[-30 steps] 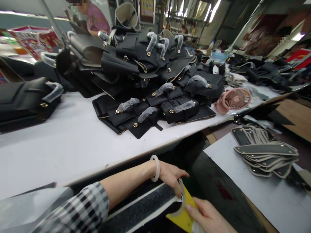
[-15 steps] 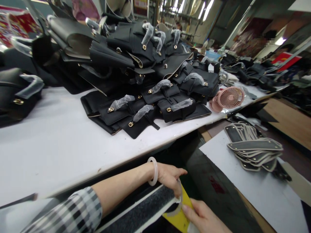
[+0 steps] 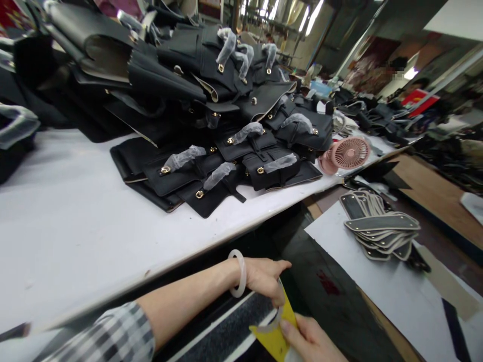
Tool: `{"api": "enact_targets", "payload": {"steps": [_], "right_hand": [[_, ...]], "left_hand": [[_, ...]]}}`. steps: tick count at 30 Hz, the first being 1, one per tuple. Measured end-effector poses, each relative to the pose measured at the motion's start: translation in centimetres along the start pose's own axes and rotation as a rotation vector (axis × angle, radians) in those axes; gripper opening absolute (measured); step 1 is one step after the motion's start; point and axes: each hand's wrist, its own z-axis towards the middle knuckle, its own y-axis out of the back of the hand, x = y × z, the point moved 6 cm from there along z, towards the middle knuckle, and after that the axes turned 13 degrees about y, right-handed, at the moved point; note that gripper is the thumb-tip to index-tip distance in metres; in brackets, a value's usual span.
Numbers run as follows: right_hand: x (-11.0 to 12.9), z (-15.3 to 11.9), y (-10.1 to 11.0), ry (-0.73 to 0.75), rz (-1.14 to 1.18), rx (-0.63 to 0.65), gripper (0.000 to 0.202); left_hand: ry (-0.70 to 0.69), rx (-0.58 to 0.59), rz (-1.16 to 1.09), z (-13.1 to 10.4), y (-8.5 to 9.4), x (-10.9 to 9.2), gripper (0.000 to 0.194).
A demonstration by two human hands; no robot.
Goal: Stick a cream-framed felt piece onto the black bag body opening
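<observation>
My left hand (image 3: 264,275), with a pale bangle on the wrist, pinches the end of a long black panel (image 3: 236,327) with cream edges, low in the view. My right hand (image 3: 311,341) grips a yellow scraper-like card (image 3: 275,336) pressed against that same end. Both hands sit below the front edge of the white worktable (image 3: 75,226). A big heap of black leather bag parts (image 3: 211,125) with gold clasps and plastic-wrapped tabs lies on the table beyond.
A pink desk fan (image 3: 349,152) stands at the right end of the heap. A stack of flat oblong black pieces (image 3: 381,230) rests on a lower white board (image 3: 377,286) to the right. Further black bags lie at the far left and far right.
The view has swung down and to the right, so the heap and fan have shifted left and up. Both hands keep their hold on the panel end and the yellow card.
</observation>
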Motion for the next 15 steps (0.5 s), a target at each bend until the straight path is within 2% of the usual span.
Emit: {"api": "enact_targets", "payload": {"steps": [3, 8, 11, 15], "right_hand": [[-0.2, 0.4, -0.5, 0.006, 0.048, 0.0, 0.074], [-0.8, 1.0, -2.2, -0.072, 0.188, -0.053, 0.088], [-0.7, 1.1, -3.4, -0.139, 0.237, -0.101, 0.093], [0.3, 1.1, -4.9, -0.148, 0.265, -0.13, 0.088]], "left_hand": [[-0.017, 0.009, -0.08, 0.3, -0.3, 0.4, 0.114], [-0.122, 0.052, -0.448, 0.4, -0.5, 0.7, 0.114], [-0.118, -0.011, -0.496, -0.8, -0.2, 1.1, 0.103], [-0.104, -0.158, -0.496, -3.9, 0.1, 2.1, 0.081]]}}
